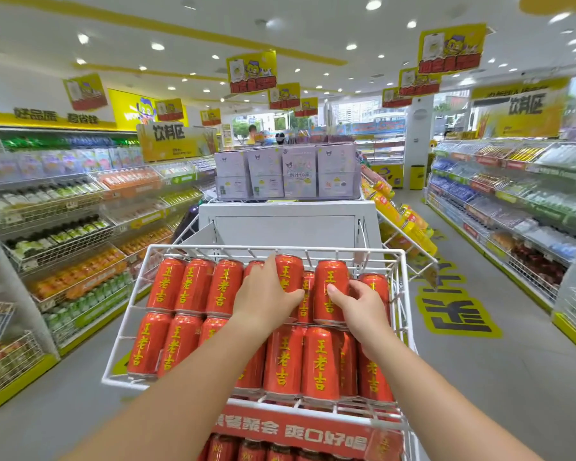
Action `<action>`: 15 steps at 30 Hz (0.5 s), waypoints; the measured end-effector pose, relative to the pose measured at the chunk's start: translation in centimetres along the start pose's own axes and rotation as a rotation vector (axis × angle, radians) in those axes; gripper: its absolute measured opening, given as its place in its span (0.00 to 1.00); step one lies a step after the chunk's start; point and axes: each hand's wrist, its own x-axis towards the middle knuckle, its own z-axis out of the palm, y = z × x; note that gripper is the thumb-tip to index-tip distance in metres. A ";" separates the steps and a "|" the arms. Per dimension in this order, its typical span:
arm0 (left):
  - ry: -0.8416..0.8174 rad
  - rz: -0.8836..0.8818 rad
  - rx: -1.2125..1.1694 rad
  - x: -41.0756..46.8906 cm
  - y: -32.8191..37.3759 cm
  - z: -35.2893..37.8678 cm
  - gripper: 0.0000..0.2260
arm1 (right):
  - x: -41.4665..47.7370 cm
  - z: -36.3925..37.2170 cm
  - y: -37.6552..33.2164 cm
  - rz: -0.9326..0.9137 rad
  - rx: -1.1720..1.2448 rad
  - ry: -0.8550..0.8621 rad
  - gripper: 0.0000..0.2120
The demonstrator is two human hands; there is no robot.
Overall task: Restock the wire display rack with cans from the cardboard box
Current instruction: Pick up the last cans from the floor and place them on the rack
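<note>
Shop aisle, bright ceiling lights, yellow signs overhead. Drink shelves (64,227) run down both sides, and purple cartons (296,174) are stacked straight ahead. In front of us is the white wire display rack (213,248). Its top basket is nearly full of red cans (193,284) in two rows, one along the far edge and one along the near edge. Every can's long axis runs from near edge to far edge, label up. We cannot tell whether they lie flat or lean back.

Both arms reach in over the near edge. The left hand (265,296) grasps one can (290,272) at the middle of the far row, fingers curled over its left side and thumb across its face. The right hand (363,306) grasps a second can (330,277) just to the right, thumb on the label and fingers wrapped behind. Both held cans ride proud of their neighbours. A lower can shows in the narrow gap between them.

Key relation: each held can is already lined up with the row, with its top towards the far edge and its slot directly beneath. We judge that the next move is a short push down and away for each hand, with neither hand closer to finishing than the other. The main risk is the held cans knocking together or snagging the far rim wire.

A red banner (290,434) hangs below the near edge, with more cans under it. The cardboard box is not in view.
</note>
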 end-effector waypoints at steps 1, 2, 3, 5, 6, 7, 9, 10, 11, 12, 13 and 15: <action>0.002 -0.005 0.005 -0.1 -0.1 0.3 0.38 | -0.1 0.2 -0.1 0.005 -0.019 0.014 0.43; 0.000 -0.009 0.022 -0.1 -0.1 0.5 0.39 | -0.2 0.3 -0.2 0.008 -0.040 0.028 0.41; 0.001 -0.006 0.059 -0.2 0.0 0.7 0.39 | -0.1 0.4 0.0 0.005 -0.070 0.042 0.39; 0.017 0.018 0.168 -0.2 0.2 1.0 0.39 | 0.2 0.4 0.1 -0.002 -0.107 0.052 0.38; 0.032 0.036 0.210 -0.1 0.2 1.1 0.39 | 0.4 0.3 0.2 -0.004 -0.109 0.051 0.36; 0.050 0.053 0.235 -0.1 0.2 1.2 0.38 | 0.5 0.3 0.3 -0.011 -0.119 0.050 0.35; 0.086 0.078 0.252 0.3 -0.2 1.3 0.36 | 0.7 0.2 0.5 -0.035 -0.165 0.047 0.34; 0.093 0.079 0.244 0.5 -0.6 1.4 0.36 | 0.7 0.2 0.6 -0.049 -0.183 0.045 0.34; 0.087 0.073 0.215 0.7 -1.0 1.5 0.36 | 0.8 0.2 0.7 -0.060 -0.197 0.043 0.35; 0.078 0.067 0.180 0.8 -1.3 1.6 0.36 | 0.8 0.3 0.8 -0.069 -0.197 0.038 0.35; 0.076 0.067 0.165 0.9 -1.4 1.7 0.35 | 0.8 0.3 0.8 -0.078 -0.197 0.032 0.35; 0.095 0.086 0.202 1.0 -1.5 2.1 0.34 | 0.8 0.4 1.0 -0.096 -0.205 0.029 0.35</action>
